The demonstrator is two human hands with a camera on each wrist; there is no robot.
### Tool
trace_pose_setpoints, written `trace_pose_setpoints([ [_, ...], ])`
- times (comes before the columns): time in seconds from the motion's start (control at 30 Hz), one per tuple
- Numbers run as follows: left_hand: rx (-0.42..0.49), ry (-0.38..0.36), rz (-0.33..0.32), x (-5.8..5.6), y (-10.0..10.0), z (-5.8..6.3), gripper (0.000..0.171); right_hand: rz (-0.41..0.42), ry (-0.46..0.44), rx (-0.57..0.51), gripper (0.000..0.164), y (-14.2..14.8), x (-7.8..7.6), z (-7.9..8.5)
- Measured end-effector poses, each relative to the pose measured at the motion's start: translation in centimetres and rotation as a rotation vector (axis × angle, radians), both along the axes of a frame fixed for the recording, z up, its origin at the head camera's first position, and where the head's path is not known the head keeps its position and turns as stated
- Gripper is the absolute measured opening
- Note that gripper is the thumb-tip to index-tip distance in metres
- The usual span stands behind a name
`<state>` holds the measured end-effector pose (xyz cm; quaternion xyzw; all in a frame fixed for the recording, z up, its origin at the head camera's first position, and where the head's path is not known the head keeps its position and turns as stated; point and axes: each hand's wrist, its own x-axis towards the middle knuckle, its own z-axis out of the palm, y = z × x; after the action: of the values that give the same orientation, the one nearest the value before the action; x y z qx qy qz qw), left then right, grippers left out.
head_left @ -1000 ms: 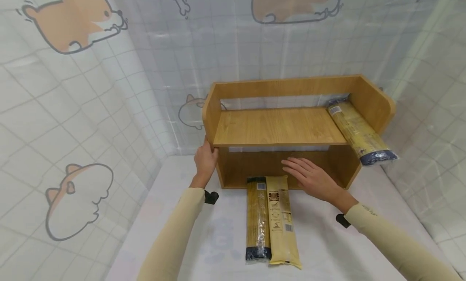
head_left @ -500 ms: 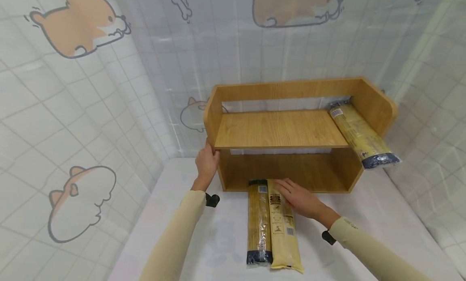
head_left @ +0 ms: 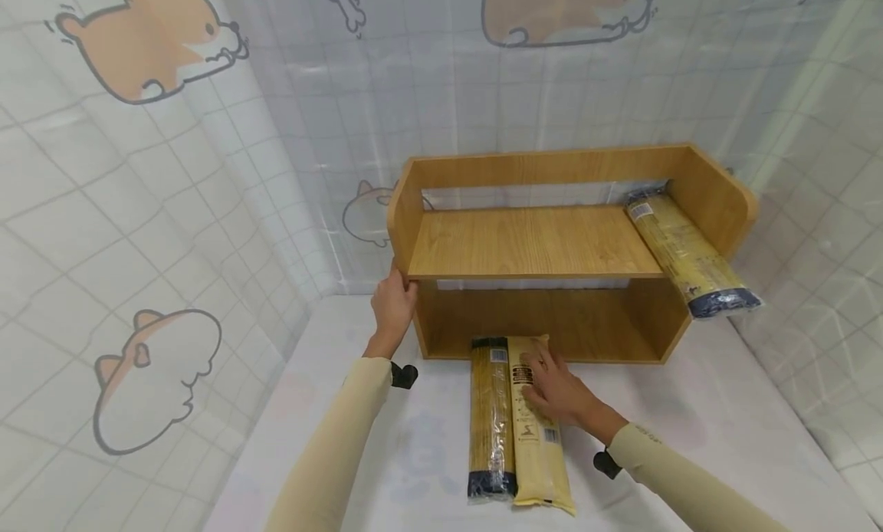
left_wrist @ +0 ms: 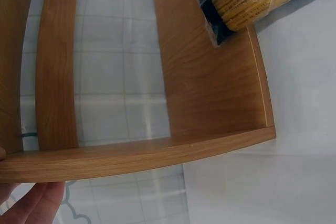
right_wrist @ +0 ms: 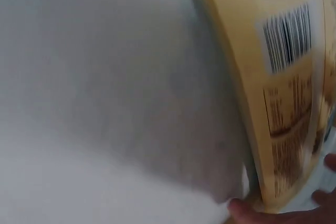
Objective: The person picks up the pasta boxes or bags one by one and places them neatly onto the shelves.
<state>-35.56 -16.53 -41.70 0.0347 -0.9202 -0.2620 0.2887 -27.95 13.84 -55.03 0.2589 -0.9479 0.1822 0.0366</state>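
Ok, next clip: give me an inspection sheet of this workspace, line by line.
Surface: white table, covered in a pale sheet.
Job's things: pale yellow pasta packet and darker pasta packet side by side before the wooden shelf; third pasta packet overhangs the upper board's right end.
Clutter: nothing seen.
Grippers: left hand grips the shelf's left side; right hand rests on the pale packet, fingers curling at its edge.
Cables: nothing seen.
Surroundings: tiled curtain printed with cartoon dogs.
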Motion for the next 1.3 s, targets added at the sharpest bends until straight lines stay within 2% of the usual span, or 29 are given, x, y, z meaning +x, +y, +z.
trace_pose_setpoints([
  [0.1, -0.001, 0.011, -0.007, -0.1, 0.0, 0.0, 0.026, -0.064, -0.082, -0.039, 0.062, -0.4, 0.3, -0.4],
  [0.2, -0.002, 0.009, -0.005, -0.2, 0.0, -0.1, 0.026, -0.092, -0.104, -0.047, 0.065, -1.0, 0.5, -0.9],
  [0.3, 0.002, 0.008, 0.001, 0.0, -0.1, -0.1, 0.028, -0.105, -0.089, -0.044, 0.066, -1.4, 0.6, -1.4],
  [0.53, 0.006, 0.040, 0.005, 0.0, -0.1, -0.2, 0.027, -0.150, 0.015, -0.062, 0.066, -2.3, 0.7, -1.9],
  [0.7, 0.004, 0.045, 0.010, -0.1, 0.0, -0.3, 0.028, -0.199, 0.050, -0.026, 0.067, -2.8, 0.6, -2.1],
  [0.83, 0.014, 0.025, 0.011, -0.2, 0.1, 0.0, 0.028, -0.223, 0.011, -0.061, 0.068, -3.1, 0.4, -1.9],
  [0.97, 0.011, 0.019, 0.013, -0.3, 0.0, 0.3, 0.030, -0.224, -0.077, -0.135, 0.071, -3.3, 0.3, -1.4],
  [1.1, 0.011, 0.023, 0.000, -0.2, 0.0, 0.1, 0.030, -0.230, -0.150, -0.211, 0.072, -3.7, 0.5, -1.4],
  [1.17, 0.009, 0.024, -0.005, -0.1, 0.0, 0.0, 0.030, -0.237, -0.153, -0.231, 0.073, -3.8, 0.7, -1.4],
  [1.3, 0.000, 0.026, -0.002, -0.1, -0.1, 0.0, 0.030, -0.229, -0.088, -0.246, 0.075, -3.9, 0.8, -1.4],
])
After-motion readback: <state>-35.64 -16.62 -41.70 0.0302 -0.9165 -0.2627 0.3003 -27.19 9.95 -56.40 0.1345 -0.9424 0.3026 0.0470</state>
